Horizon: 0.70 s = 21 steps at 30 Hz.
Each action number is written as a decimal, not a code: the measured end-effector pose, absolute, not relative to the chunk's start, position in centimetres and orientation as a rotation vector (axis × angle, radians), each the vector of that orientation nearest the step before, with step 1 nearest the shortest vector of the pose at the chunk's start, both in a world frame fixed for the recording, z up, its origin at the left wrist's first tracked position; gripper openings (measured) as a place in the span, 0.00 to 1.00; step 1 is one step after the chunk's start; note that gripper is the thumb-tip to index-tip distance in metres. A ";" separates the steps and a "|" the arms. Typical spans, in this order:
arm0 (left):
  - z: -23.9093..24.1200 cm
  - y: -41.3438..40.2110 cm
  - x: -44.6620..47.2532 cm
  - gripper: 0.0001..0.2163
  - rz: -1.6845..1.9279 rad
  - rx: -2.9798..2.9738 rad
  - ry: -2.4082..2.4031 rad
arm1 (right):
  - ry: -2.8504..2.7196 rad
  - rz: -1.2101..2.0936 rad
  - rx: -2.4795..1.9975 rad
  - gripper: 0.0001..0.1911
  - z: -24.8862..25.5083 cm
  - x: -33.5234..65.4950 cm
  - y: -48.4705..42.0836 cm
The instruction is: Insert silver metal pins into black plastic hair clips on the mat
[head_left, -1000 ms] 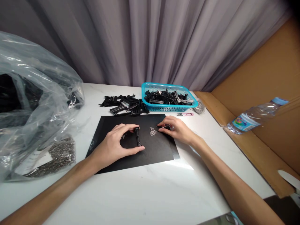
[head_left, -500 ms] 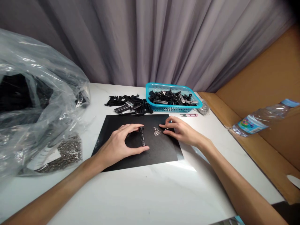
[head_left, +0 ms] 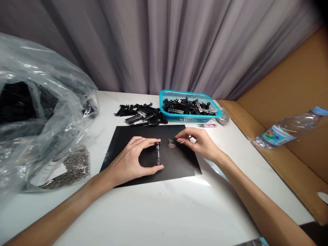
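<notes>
My left hand [head_left: 133, 160] grips a small black plastic clip [head_left: 158, 153] between thumb and forefinger, holding it on end on a black mat [head_left: 176, 164]. My right hand [head_left: 202, 143] is raised a little over the mat's right side and pinches a thin metal pin [head_left: 186, 139] that points left. A small heap of silvery pins [head_left: 171, 143] lies on the mat between the two hands, just right of the clip.
A pile of black clips [head_left: 139, 114] lies behind the mat, beside a turquoise basket [head_left: 188, 118] holding more. Pink snips [head_left: 208, 125] lie by the basket. A big clear plastic bag [head_left: 38, 112] fills the left. A cardboard wall [head_left: 284, 102] and a water bottle [head_left: 287, 129] stand right.
My right hand has lifted off the mat with a pin pinched in its fingers. My left hand has shifted the clip slightly to the right, toward the pin heap.
</notes>
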<state>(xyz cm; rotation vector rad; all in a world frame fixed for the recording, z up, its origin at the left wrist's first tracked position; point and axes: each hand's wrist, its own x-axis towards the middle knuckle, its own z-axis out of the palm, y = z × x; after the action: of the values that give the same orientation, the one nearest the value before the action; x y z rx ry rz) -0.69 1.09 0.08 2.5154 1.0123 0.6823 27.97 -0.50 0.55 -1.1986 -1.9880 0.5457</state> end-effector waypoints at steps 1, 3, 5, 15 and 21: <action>0.1 1.1 -0.7 0.32 0.672 2.526 1.011 | -1.985 0.578 -1.210 0.03 0.5 27.7 -0.6; 0.1 1.0 -0.7 0.33 0.664 2.530 1.013 | -1.996 0.643 -1.236 0.02 0.3 27.3 -0.8; 0.1 1.0 -0.6 0.33 0.657 2.529 1.015 | -2.028 0.653 -1.255 0.04 0.2 26.9 -1.1; 0.0 0.8 -0.5 0.33 0.633 2.537 0.980 | -2.064 0.489 -1.199 0.01 0.7 25.3 -2.2; 0.0 0.8 -0.6 0.34 0.618 2.526 0.986 | -2.079 0.504 -1.077 0.02 0.2 24.9 -2.1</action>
<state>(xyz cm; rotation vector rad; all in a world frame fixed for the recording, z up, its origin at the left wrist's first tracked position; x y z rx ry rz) -0.59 0.83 0.01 2.5258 0.9861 0.6176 24.92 -2.11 0.24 -1.0766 -2.0793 0.5037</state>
